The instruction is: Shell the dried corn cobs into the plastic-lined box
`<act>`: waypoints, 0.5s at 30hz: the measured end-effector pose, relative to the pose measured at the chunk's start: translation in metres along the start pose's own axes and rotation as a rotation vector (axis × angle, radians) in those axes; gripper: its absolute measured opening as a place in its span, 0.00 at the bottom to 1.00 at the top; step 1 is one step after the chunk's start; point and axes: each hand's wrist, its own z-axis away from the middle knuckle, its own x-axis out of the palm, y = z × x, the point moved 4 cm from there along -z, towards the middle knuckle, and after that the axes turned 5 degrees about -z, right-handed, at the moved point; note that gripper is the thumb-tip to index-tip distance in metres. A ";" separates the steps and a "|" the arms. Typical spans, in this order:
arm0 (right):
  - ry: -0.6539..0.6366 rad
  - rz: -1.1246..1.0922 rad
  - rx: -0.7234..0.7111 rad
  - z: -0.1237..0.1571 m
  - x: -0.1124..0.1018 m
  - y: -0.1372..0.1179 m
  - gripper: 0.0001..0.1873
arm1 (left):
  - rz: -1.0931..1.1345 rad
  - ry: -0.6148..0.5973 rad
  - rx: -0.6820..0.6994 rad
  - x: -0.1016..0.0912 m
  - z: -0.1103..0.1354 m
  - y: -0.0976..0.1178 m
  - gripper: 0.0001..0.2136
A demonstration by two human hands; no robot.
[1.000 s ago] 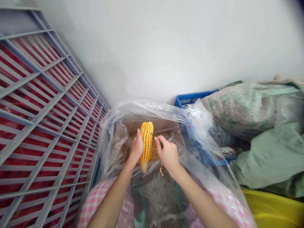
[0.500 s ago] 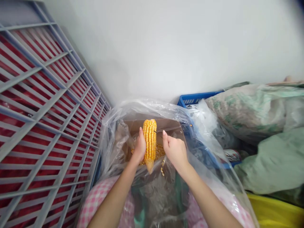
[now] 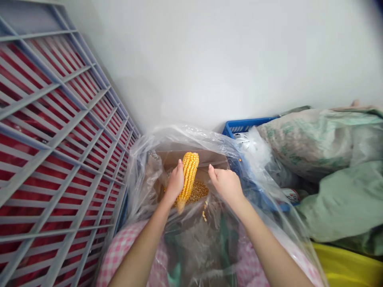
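My left hand (image 3: 176,180) is wrapped round an ear of corn (image 3: 189,175), its pale tapered end pointing down toward me and its blunt end up. The cob is densely covered with yellow kernels and leans a little to the right at the top. To the right, apart from the cob, my right hand (image 3: 226,184) is closed with the thumb along the top; whatever it grips is hidden. Below both hands, loose corn kernels (image 3: 198,192) lie in a cardboard box (image 3: 206,156) lined with a clear plastic bag (image 3: 143,159). A few kernels (image 3: 204,211) cling to the near plastic.
A large grey slatted crate (image 3: 60,131) with red contents rises on the left. At right stand a blue basket (image 3: 236,125) with white plastic bags, a stuffed sack (image 3: 302,139) and a green cloth bundle (image 3: 350,199). Something yellow (image 3: 347,263) lies lower right. A white wall (image 3: 209,67) closes the back.
The ear of corn has tilted, its top moving right and its tip left. My right hand has drawn slightly right, away from the cob; the thin dark point seen near its thumb no longer shows.
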 end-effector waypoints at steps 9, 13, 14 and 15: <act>-0.069 -0.058 0.014 -0.003 0.006 -0.004 0.30 | -0.280 0.068 0.053 0.001 0.006 0.004 0.32; -0.066 -0.074 -0.012 -0.001 0.009 0.000 0.29 | -0.241 -0.045 0.038 0.004 0.004 0.000 0.31; -0.060 -0.092 -0.004 0.000 0.012 0.001 0.29 | -0.212 -0.059 0.030 0.005 0.003 -0.002 0.31; -0.052 -0.117 0.007 0.001 0.016 0.001 0.29 | -0.171 -0.067 0.014 0.006 0.002 -0.005 0.30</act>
